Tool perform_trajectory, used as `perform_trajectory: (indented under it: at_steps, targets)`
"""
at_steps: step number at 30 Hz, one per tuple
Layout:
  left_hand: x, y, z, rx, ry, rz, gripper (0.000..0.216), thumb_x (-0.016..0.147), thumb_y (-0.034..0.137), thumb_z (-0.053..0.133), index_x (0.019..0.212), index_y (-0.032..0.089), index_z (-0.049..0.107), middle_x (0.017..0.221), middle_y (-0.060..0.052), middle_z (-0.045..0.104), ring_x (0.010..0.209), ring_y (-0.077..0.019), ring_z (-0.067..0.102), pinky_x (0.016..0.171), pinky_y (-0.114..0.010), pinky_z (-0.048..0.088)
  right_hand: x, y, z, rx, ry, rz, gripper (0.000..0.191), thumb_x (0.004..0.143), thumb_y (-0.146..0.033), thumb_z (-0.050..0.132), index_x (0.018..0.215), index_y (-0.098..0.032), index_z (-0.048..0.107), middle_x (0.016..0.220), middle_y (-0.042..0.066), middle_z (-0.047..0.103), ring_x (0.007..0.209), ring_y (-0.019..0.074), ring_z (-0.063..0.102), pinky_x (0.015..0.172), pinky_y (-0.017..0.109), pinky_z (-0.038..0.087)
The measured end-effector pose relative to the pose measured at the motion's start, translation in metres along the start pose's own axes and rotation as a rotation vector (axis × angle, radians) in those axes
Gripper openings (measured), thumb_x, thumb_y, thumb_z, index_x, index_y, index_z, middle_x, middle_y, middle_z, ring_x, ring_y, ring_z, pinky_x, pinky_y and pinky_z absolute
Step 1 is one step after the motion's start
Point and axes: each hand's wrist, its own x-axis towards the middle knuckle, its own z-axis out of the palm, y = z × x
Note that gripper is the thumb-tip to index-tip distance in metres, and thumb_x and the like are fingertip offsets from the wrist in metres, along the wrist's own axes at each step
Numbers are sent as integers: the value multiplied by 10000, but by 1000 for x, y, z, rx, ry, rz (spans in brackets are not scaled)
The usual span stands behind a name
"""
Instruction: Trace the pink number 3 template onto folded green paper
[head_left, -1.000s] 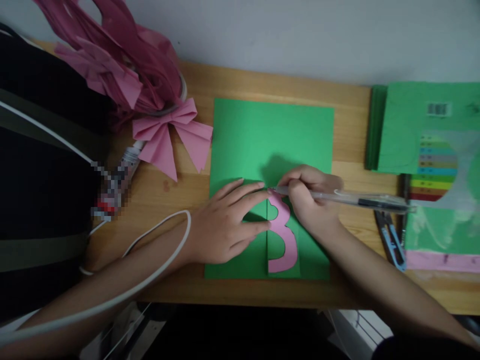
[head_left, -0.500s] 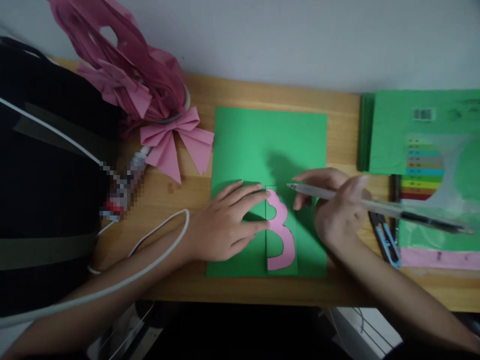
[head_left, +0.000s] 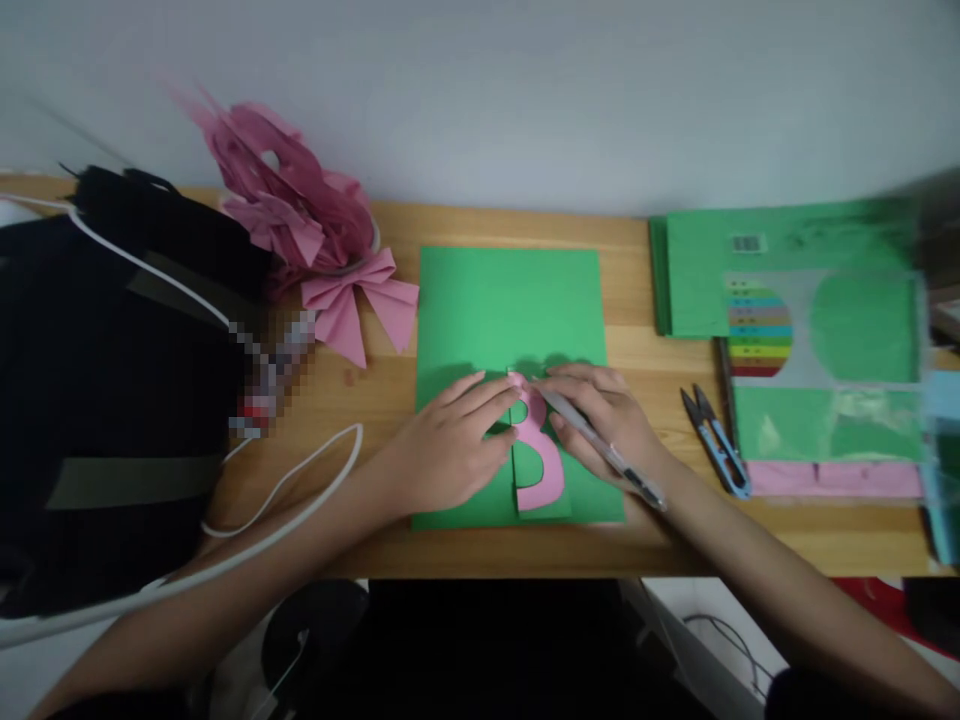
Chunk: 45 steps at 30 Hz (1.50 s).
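**While the left hand (head_left: 457,445) lies spread, the right hand (head_left: 600,415) holds a pen (head_left: 592,435)**

With its fingers fanned, the left hand rests its fingertips along the left edge of a pink paper cutout (head_left: 553,470) shaped like a 3. The right hand curls its fingers at the cutout's upper right, the slanting pen gripped between thumb and forefinger, its clear barrel running back toward the wrist; whether the fingertips touch the cutout is hard to tell. The cutout lies on a narrow green paper strip (head_left: 565,503), which sits on the lower part of a larger green sheet (head_left: 510,300).

Around this spreads the wooden bench (head_left: 397,555). Left of the sheet are a pink folded-paper bow (head_left: 360,302), a pink bundle (head_left: 304,185) behind it, and a pixelated tube (head_left: 285,368). Farther left stands a black bag (head_left: 142,390), while a white cable (head_left: 315,510) loops over the left forearm. To the right lie blue-handled thread snips (head_left: 720,450), just beside a clear-wrapped paper pack (head_left: 825,420) carrying a colour chart.
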Motion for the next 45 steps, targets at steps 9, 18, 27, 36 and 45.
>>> perform_trajectory:
  at_steps: [9,18,27,36,45]
  targets:
    - [13,11,8,138,14,0,208,928,250,510,818,127,637,1100,-166,650,1089,-287,616,929,-431,521,14,6,-8,140,-67,69,284,910,-257,495,1179,-226,578,1079,74,725,999,217,679,862,387,542]
    - [14,14,22,278,151,-21,292,971,320,490,1096,95,629,1118,-158,672,1020,-253,643,855,-358,506,46,4,-14,225,-160,137,252,799,-226,510,1007,-185,645,926,54,743,839,205,680,759,344,511]
    - [15,15,23,299,210,-43,229,963,150,446,1065,97,644,1132,-171,681,962,-223,669,813,-317,508,64,-5,-4,617,5,554,190,801,-248,552,956,-194,647,718,-7,703,656,151,647,622,275,499]
    - [11,19,23,283,136,-53,256,955,172,518,1167,59,607,1225,-208,659,1128,-283,643,908,-362,499,49,4,26,857,274,547,494,945,-619,396,892,-211,669,592,-27,573,526,109,512,494,244,407]
    - [10,21,24,279,123,-134,252,955,214,533,1183,125,592,1282,-208,633,1212,-287,607,935,-395,514,54,1,21,651,275,504,508,948,-559,429,691,-204,685,544,-12,548,487,102,477,470,256,379]
